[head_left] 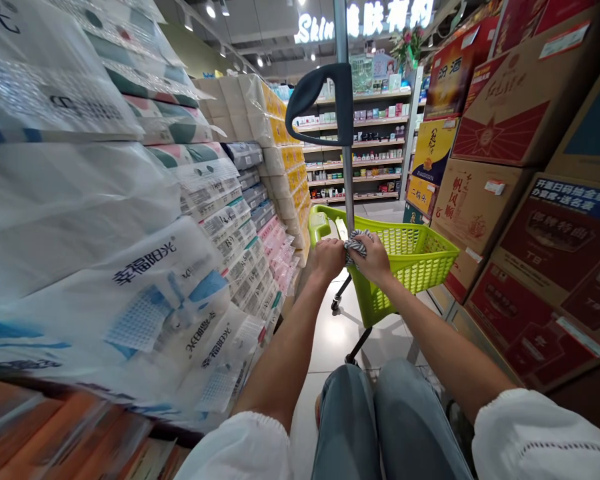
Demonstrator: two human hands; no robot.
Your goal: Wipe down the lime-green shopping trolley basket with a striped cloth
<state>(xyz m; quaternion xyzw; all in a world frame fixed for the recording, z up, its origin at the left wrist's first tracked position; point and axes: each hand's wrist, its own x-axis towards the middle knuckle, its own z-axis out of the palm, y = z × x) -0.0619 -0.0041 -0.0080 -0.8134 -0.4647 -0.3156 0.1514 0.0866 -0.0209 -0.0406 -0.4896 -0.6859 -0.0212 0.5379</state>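
A green plastic shopping basket cart (420, 267) with a grey metal pole (349, 180) and a dark looped handle (320, 100) stands in front of my knees. At the pole's foot, by the basket's near rim, a grey-and-white striped cloth (358, 244) is bunched up. My right hand (373, 259) is closed on the cloth from the right. On the other side, my left hand (329, 259) is closed at the cloth's left end, its fingertips partly hidden. Below the basket, black legs with small casters (336, 304) rest on the floor.
Plastic-wrapped tissue packs (145, 267) are piled high on the left, above orange packages (55, 433). Stacked liquor cartons (530, 247) line the right side. Shelves of small boxed goods (365, 140) stand ahead, beyond the pale tiled floor (325, 340).
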